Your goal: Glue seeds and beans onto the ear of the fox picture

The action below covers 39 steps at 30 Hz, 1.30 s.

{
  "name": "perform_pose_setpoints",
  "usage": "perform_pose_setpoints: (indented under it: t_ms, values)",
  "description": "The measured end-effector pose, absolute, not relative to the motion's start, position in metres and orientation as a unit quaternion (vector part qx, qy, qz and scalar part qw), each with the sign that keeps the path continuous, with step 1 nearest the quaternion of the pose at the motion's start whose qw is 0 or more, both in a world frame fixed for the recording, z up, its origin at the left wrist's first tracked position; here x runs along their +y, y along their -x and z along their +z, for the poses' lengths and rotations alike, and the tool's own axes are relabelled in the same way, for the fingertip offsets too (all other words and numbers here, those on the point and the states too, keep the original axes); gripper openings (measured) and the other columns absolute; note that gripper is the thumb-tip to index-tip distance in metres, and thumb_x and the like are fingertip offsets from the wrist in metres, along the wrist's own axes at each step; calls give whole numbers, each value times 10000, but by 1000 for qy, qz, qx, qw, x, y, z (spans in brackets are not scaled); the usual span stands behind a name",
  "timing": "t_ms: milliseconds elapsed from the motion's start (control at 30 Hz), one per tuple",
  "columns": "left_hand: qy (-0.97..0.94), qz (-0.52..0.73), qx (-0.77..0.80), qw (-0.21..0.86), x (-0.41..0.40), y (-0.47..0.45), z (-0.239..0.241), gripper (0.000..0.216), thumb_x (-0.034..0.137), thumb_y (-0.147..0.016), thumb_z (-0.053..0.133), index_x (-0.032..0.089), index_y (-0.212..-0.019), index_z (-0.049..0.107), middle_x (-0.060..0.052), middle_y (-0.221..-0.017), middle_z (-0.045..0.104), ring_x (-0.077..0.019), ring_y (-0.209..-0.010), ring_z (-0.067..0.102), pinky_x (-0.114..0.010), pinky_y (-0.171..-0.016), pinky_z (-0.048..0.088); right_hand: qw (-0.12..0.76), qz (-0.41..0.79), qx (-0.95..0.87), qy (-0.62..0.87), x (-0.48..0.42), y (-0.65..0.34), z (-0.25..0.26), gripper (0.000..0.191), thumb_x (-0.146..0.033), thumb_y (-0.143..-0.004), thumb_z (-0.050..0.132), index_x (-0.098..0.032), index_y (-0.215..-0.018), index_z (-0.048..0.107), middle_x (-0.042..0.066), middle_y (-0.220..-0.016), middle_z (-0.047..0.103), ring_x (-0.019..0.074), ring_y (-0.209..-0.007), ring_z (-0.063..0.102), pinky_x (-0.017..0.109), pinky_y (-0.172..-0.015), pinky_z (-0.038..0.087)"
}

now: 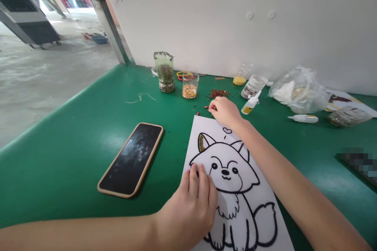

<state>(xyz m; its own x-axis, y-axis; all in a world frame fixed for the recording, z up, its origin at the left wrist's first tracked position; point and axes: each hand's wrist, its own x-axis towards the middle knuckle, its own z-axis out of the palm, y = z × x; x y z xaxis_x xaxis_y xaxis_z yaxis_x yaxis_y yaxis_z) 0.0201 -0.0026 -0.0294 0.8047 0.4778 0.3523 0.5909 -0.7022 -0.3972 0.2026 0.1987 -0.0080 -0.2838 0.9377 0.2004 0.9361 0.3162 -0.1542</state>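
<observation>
A white sheet with a black outline drawing of a fox (225,153) lies in front of me. Small greenish-brown seeds (201,142) fill part of the fox's left ear. My left hand (193,200) rests on the sheet over the fox's left side, fingers stretched out, holding nothing I can see. Past the sheet's top edge, my right hand (223,110) is down at the table with its fingertips pressed together among a few loose reddish beans. Whatever they pinch is hidden. Just behind it is a small heap of reddish-brown seeds (219,93).
A phone (131,159) lies left of the sheet. Behind are a green cup of seeds (165,72), a cup of corn kernels (190,86), a tipped plastic jar (253,86), a glue bottle (250,104), another white bottle (304,119) and a plastic bag (299,90) by the white wall.
</observation>
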Motion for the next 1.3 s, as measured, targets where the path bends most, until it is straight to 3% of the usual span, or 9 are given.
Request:
perform_pose_setpoints:
  t_ms: [200, 367, 767, 1167, 1300]
  values:
    - [919, -116, -289, 243, -3, -20, -28, 361, 173, -818, 402, 16, -1112, 541, -226, -1110, 626, -343, -1004, 623, -436, -812, 517, 126, -8, -811, 571, 201, -208, -7, 146, -122, -794, 512, -181, -723, 624, 75, -859, 614, 212, -863, 536, 295, -656, 380]
    - [917, -125, -290, 245, -2, -21, -30, 357, 173, -818, 398, 10, -1100, 544, -233, -1099, 627, -350, -992, 627, -435, -803, 524, 182, -29, -807, 560, 201, -216, -5, 123, -141, -817, 534, -191, -770, 636, 63, -874, 614, 216, -904, 529, 308, -712, 395]
    - [916, -119, -291, 248, -2, -21, -28, 354, 169, -815, 394, 19, -1096, 549, -224, -1100, 630, -339, -988, 631, -433, -803, 524, 175, -16, -856, 486, 204, -214, -16, 165, -166, -868, 523, -207, -846, 681, 57, -896, 609, 208, -893, 498, 316, -756, 399]
    - [917, -118, -292, 246, -3, -20, -28, 358, 158, -811, 396, 11, -1103, 543, -225, -1109, 627, -348, -1002, 623, -432, -807, 522, 138, -70, -872, 464, 207, -217, -19, 154, -142, -874, 461, -187, -835, 604, 84, -894, 566, 228, -879, 463, 340, -740, 375]
    - [917, -114, -291, 247, -2, -20, -29, 357, 167, -817, 391, 22, -1106, 542, -217, -1109, 629, -334, -1007, 624, -432, -816, 516, 213, -34, -864, 454, 184, -209, -5, 127, -133, -876, 425, -179, -831, 535, 79, -893, 564, 211, -869, 463, 334, -774, 376]
